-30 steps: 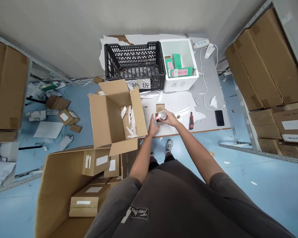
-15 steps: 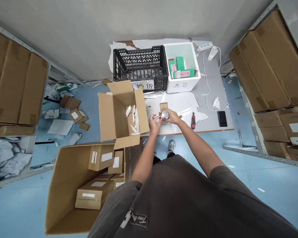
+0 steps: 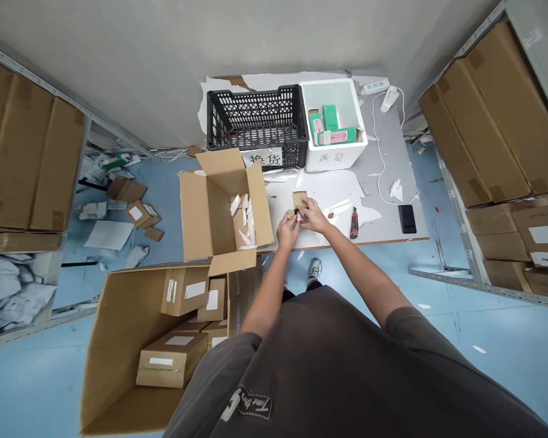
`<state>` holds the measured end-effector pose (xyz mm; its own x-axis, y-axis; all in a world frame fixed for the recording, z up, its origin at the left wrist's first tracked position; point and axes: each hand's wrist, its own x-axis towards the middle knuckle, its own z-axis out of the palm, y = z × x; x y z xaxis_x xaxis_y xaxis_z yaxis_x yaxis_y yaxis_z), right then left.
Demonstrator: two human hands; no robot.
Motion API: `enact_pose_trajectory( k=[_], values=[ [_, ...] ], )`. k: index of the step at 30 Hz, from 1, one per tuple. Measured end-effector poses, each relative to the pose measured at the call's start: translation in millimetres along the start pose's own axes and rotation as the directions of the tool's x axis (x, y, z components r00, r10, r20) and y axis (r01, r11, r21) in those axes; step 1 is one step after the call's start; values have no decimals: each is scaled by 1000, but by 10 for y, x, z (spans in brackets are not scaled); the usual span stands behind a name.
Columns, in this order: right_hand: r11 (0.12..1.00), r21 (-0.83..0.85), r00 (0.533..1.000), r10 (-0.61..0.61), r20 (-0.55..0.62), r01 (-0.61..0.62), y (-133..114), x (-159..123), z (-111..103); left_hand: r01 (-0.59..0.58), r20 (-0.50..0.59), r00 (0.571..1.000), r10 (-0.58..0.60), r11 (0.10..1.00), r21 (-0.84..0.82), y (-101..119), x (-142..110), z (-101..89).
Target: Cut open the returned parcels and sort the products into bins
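Storeroom with blue floor, grey table (image 3: 383, 182) at the wall. Small round item (image 3: 301, 216) sits at the table's front edge, pinched between fingers of left hand (image 3: 287, 230) and right hand (image 3: 314, 214), touching a small brown carton (image 3: 299, 199). Open cardboard box (image 3: 219, 207) just left; red utility knife (image 3: 353, 222) right; black crate (image 3: 256, 125), white foam box (image 3: 333, 121) behind.

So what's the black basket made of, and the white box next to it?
The black basket looks like hard plastic: its walls are a moulded lattice of holes, matte black. The white box seems to be foam, like polystyrene: its walls are thick and chalky white with soft edges, though the look alone can't settle that.
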<state>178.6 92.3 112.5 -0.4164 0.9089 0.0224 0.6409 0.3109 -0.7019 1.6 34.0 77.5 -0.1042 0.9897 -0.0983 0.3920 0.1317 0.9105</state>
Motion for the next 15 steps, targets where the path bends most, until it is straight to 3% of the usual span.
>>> enact_pose_trajectory(
  k=[6,10,12,15],
  values=[
    [986,109,978,145,-147,-129,40,-215,65,1,-6,1000,-1,999,-44,47,-82,53],
    [920,292,886,350,-303,-263,16,-371,158,21,-137,990,-31,997,-77,109,-80,49],
    [866,415,865,414,-283,-279,-16,-437,240,37,-147,988,-47,997,-68,127,-73,35],
    [854,467,901,369,-230,-230,-50,-507,370,-8,-46,999,5,999,-51,111,-46,-1]
  ],
)
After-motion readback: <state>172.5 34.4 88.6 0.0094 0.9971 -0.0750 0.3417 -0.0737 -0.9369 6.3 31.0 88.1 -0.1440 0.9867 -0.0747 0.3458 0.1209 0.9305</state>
